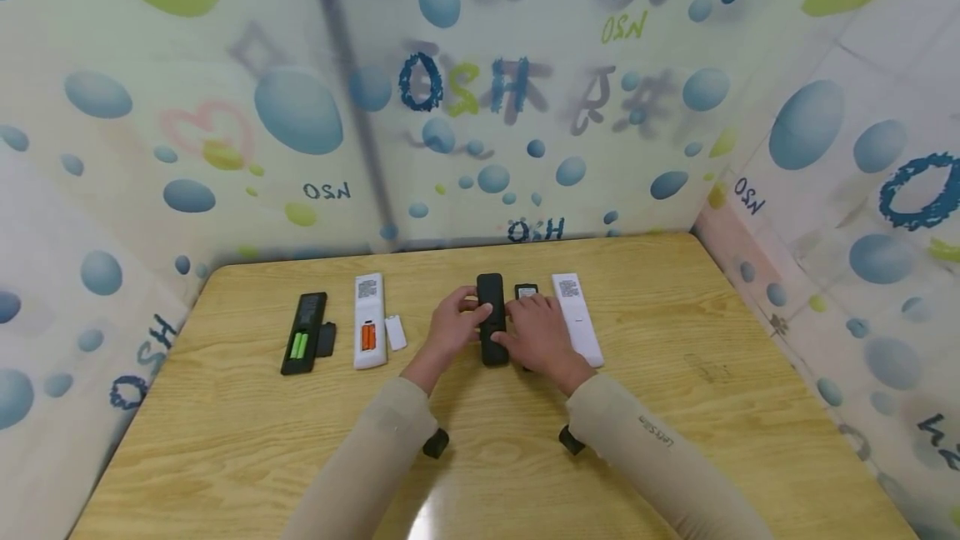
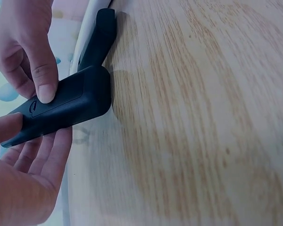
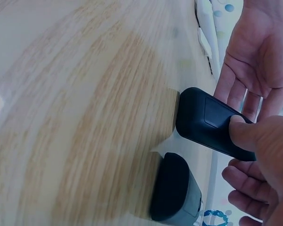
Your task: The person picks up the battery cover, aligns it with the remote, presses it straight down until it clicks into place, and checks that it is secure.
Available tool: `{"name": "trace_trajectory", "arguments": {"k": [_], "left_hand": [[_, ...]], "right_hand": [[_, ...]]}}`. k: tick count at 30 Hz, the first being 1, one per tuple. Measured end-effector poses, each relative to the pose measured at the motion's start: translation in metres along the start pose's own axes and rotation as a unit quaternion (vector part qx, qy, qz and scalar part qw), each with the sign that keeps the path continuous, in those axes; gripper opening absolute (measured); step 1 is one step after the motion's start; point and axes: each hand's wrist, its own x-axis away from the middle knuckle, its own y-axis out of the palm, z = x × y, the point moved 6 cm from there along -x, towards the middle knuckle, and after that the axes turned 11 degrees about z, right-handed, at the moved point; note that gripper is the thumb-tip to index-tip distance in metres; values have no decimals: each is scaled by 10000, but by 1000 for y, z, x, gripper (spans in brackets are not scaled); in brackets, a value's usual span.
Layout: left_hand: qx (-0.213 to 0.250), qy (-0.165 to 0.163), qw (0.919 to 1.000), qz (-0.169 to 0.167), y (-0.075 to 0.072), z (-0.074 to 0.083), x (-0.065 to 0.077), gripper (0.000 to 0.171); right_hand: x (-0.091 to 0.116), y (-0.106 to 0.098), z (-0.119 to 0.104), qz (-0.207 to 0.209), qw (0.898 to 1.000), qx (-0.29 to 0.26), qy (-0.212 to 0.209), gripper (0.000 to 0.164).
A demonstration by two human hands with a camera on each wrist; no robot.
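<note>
A black remote control is held raised off the table, its back with the battery cover facing up. My left hand grips it, thumb on the upper face and fingers underneath. The thumb of my right hand presses on the battery cover, which sits in place; that hand's other fingers are curled by the remote's far side, partly hidden. Under and beside my right hand another dark remote lies on the table, and a white remote lies just to its right.
On the wooden table, at left, lie a black remote with green batteries and its loose cover, and a white remote with orange batteries beside its white cover. A patterned wall covering stands behind the table.
</note>
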Motion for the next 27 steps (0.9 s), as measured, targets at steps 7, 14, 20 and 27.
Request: {"name": "trace_trajectory", "arguments": {"k": [7, 14, 20, 27], "left_hand": [[-5, 45, 10000, -9, 1, 0, 0, 39], [-1, 16, 10000, -11, 0, 1, 1, 39], [-11, 3, 10000, -28, 0, 2, 3, 37], [-2, 7, 10000, 26, -2, 2, 4, 33]], "right_hand": [[0, -2, 1, -31, 10000, 41, -31, 44], [3, -5, 0, 40, 9999, 56, -117, 44], [5, -8, -1, 159, 9995, 83, -249, 46], [7, -13, 2, 302, 9991, 1, -292, 46]]}}
